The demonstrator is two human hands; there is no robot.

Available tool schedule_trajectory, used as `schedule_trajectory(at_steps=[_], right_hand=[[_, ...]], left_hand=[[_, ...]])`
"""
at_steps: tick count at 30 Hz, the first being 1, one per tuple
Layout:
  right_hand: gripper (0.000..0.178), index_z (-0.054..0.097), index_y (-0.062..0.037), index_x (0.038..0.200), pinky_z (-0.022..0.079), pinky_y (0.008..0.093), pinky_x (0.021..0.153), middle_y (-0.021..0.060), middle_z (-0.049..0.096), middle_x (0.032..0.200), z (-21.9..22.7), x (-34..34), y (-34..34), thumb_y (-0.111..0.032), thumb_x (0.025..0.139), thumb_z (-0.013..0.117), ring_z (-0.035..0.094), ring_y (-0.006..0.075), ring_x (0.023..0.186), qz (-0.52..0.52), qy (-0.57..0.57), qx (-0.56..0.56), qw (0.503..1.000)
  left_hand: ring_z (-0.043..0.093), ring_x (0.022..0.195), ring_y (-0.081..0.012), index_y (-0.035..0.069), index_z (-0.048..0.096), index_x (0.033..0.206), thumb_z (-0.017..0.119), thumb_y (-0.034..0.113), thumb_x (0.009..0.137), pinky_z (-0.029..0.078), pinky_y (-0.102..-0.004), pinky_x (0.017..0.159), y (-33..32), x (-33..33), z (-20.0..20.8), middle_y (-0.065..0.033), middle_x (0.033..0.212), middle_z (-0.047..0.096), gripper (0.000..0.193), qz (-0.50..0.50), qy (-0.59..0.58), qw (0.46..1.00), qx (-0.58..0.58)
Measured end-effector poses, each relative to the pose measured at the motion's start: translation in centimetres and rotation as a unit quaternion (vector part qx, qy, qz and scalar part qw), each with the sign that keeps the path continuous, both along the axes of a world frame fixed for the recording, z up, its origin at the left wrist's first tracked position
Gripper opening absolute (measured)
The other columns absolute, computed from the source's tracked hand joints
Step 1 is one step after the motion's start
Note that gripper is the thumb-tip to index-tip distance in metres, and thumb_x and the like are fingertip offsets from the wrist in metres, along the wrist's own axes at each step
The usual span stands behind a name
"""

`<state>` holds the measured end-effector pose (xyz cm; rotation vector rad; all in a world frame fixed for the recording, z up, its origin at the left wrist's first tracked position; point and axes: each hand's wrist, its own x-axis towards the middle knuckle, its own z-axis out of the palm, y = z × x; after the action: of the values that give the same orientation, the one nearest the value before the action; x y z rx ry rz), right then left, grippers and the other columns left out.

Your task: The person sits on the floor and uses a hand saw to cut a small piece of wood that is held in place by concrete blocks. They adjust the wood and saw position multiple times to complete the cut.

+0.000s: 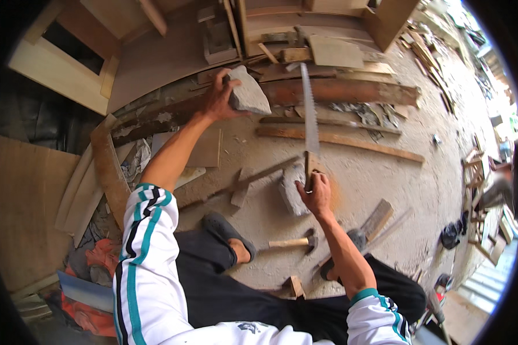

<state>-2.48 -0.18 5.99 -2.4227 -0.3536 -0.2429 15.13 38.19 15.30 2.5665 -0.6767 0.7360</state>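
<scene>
My left hand [217,96] grips a rough, pale grey stone block [249,92] by its left edge, with the arm stretched far forward above the floor. In my right hand [318,193] is the wooden handle of a handsaw [309,109]. Its long toothed blade points away from me, toward the wood pieces. A second pale grey block [293,192] lies on the floor just left of the saw handle, partly covered by it and my right hand. Closer to me lies a hammer [290,243] with a light wooden handle.
Several planks and a thick reddish-brown beam [345,92] lie across the floor ahead. Wooden cabinet frames [66,75] stand behind them. Orange powder [336,195] marks the floor beside my right hand. A black bag [453,233] and stacked wood line the right side.
</scene>
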Motion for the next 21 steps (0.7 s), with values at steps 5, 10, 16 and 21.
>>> schedule_trajectory(at_steps=[5, 10, 16, 21], right_hand=[[0.044, 0.058, 0.0009, 0.102, 0.05, 0.0463, 0.078, 0.023, 0.063, 0.091, 5.2, -7.2, -12.3, -0.035, 0.083, 0.075, 0.061, 0.0408, 0.091, -0.157, 0.041, -0.033, 0.986], [0.054, 0.062, 0.0054, 0.104, 0.051, 0.0493, 0.077, 0.0316, 0.068, 0.095, 15.1, -11.0, -20.9, -0.045, 0.087, 0.068, 0.067, 0.0446, 0.091, -0.332, 0.182, -0.044, 0.924], [0.047, 0.066, -0.0036, 0.093, 0.038, 0.0268, 0.045, 0.0017, 0.057, 0.068, 25.3, -18.0, -26.6, -0.051, 0.092, 0.065, 0.048, 0.0079, 0.052, -0.288, 0.389, 0.041, 0.874], [0.049, 0.066, -0.0013, 0.096, 0.043, 0.0299, 0.053, 0.007, 0.06, 0.069, 24.9, -20.6, -28.6, -0.05, 0.092, 0.066, 0.055, 0.014, 0.058, -0.293, 0.359, 0.132, 0.876]], left_hand=[[0.047, 0.124, -0.0485, 0.026, 0.039, 0.132, 0.088, 0.063, 0.056, 0.045, -0.054, 0.102, -12.9, -5.6, 0.4, -0.0211, 0.14, 0.033, 0.098, -0.07, 0.153, 0.983, 0.068], [0.049, 0.125, -0.0477, 0.029, 0.046, 0.134, 0.077, 0.077, 0.058, 0.043, -0.0548, 0.105, -28.5, -11.3, -0.4, -0.021, 0.135, 0.042, 0.095, -0.029, 0.39, 0.914, 0.108], [0.062, 0.109, -0.036, 0.009, 0.043, 0.145, 0.059, 0.086, 0.068, 0.052, -0.0458, 0.08, -39.4, -15.4, -4.2, -0.0264, 0.13, 0.055, 0.11, 0.043, 0.711, 0.701, -0.043], [0.066, 0.095, -0.0277, 0.008, 0.054, 0.135, 0.04, 0.094, 0.071, 0.047, -0.034, 0.062, -44.2, -18.0, -6.6, -0.0212, 0.116, 0.062, 0.108, 0.053, 0.848, 0.512, -0.126]])
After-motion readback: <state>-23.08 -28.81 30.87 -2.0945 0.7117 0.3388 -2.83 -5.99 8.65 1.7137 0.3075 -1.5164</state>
